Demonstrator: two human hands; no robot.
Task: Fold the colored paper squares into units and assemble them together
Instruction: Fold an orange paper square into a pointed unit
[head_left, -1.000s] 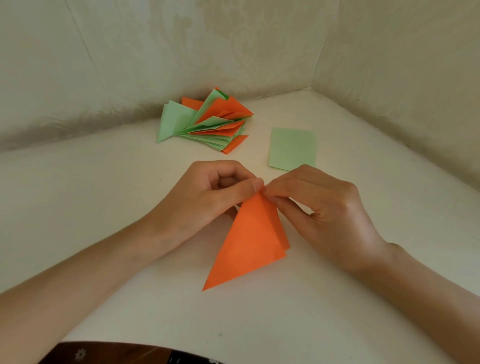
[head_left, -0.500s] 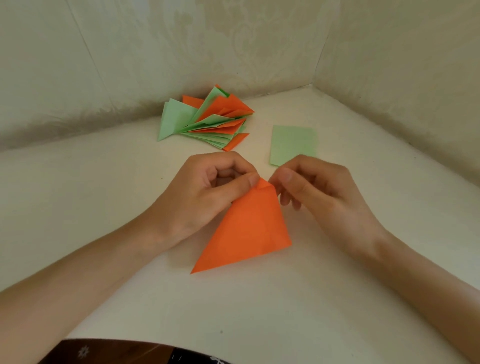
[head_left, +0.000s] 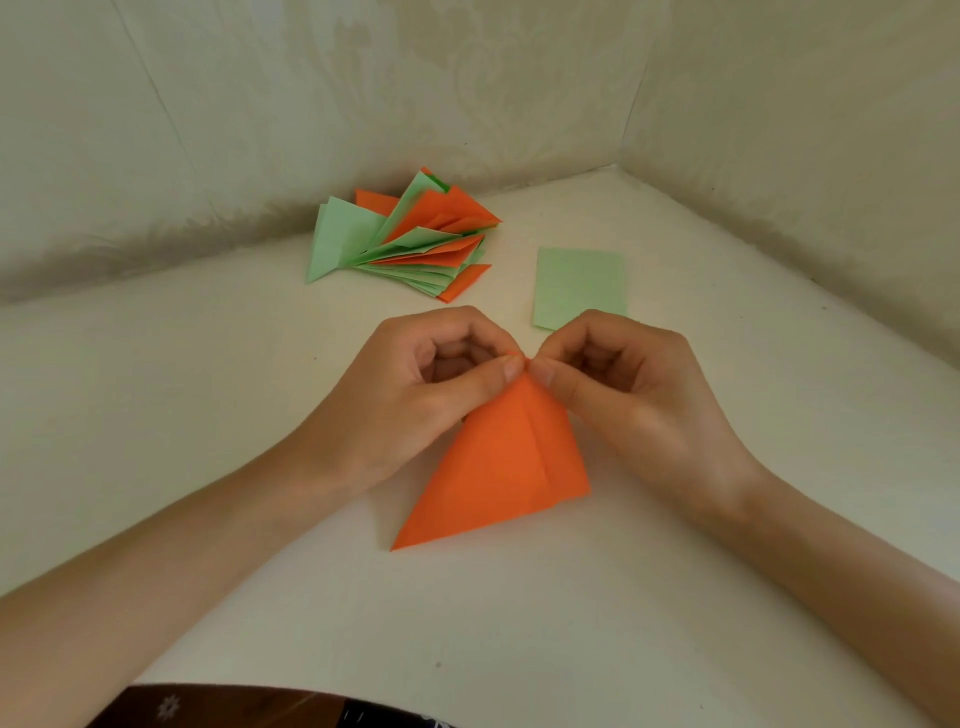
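Note:
An orange paper, folded to a triangle, lies on the pale surface in front of me, its far tip raised. My left hand pinches that tip from the left between thumb and forefinger. My right hand pinches the same tip from the right, so both thumbs meet there. A crease runs down the paper's middle. Behind my hands lies a fanned pile of folded green and orange units. A flat green paper lies to the right of the pile, its near corner hidden by my right hand.
The pale surface sits in a corner, with walls close behind and a wall on the right. A dark patterned edge of clothing shows at the bottom.
My right hand came back onto the orange paper's tip, and both hands pinch it. The paper turned slightly, and its centre crease now shows.

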